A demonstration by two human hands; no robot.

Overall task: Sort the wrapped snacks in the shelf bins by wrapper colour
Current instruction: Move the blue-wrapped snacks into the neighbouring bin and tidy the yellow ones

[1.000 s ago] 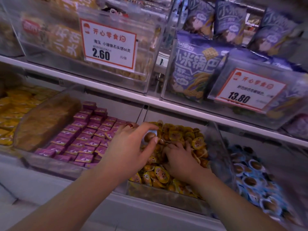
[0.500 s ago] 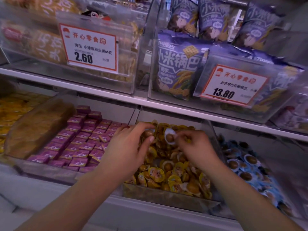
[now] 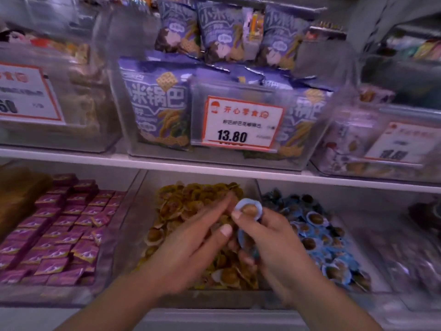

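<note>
- Reaching in from the bottom edge, both forearms meet over the middle bin (image 3: 133, 235) on the lower shelf.
- Left hand (image 3: 191, 244): fingers extended and loosely spread above the yellow-wrapped snacks (image 3: 181, 204); thumb tip near the right hand's fingers; nothing visibly gripped.
- Right hand (image 3: 269, 237): fingers curled, pinching a blue-wrapped snack (image 3: 249, 209) between thumb and fingertips. A second blue wrapper edge shows lower in the same hand; whether it is a separate piece, cannot tell.
- The held blue snack sits above the right side of the yellow bin, just beside the divider to the next bin.
- Right bin: heap of blue-wrapped snacks (image 3: 317, 237), round brown centres visible.
- Left bin: purple-wrapped squares (image 3: 62, 225), mostly in rows, some loose and tilted.
- White shelf edge (image 3: 95, 161) runs above the three bins.
- Upper shelf: clear bin of purple snack bags (image 3: 157, 103) with price tag (image 3: 243, 123) reading 13.80; other tagged bins to either side, blurred.
</note>
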